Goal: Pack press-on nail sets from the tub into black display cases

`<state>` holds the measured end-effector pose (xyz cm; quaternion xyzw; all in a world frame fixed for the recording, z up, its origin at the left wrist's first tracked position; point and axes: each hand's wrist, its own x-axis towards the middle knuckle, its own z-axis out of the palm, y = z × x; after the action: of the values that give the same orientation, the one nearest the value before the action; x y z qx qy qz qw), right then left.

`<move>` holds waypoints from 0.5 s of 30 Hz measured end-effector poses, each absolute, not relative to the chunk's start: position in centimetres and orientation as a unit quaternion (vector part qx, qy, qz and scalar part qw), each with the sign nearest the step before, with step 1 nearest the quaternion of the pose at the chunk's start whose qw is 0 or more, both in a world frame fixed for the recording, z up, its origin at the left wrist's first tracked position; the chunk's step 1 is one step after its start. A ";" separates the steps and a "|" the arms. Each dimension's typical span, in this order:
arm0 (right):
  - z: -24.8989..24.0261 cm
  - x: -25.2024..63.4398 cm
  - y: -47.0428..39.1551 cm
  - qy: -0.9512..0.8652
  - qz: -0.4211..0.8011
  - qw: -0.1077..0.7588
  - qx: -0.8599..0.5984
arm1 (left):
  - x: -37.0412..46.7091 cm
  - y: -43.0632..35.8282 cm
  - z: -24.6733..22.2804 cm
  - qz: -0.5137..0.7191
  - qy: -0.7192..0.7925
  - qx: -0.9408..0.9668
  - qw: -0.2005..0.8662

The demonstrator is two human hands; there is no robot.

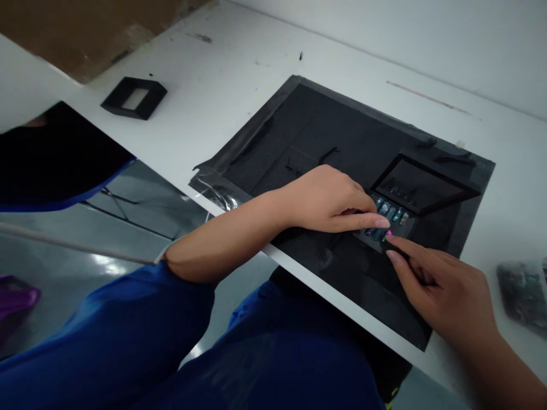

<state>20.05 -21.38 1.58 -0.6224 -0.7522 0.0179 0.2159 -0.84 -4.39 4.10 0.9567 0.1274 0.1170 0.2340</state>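
Note:
A black nail box lies on the black mat, its windowed lid tilted up at the back. Rows of glossy press-on nails in teal, dark and pale tones sit inside it. My left hand reaches across the box's left side, its thumb stretched over the nails and its other fingers curled beside the box, which it appears to grip. At the box's front right, my right hand has thumb and index fingertips close together. A small bright pink spot shows at the index tip; what lies between the fingertips is unclear.
The black mat covers part of the white table, with dark scraps on it. A black open frame stands at the left. A clear container is at the right edge. A brown board lies at upper left.

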 end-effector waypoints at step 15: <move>1.6 20.0 -21.1 -0.747 0.023 0.218 -0.628 | -1.0 -4.1 4.0 0.118 0.127 0.963 0.205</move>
<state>19.96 -21.11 1.56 -0.6277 -0.7470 0.0234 0.2180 -0.98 -4.10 4.00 0.9632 0.1270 0.1182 0.2053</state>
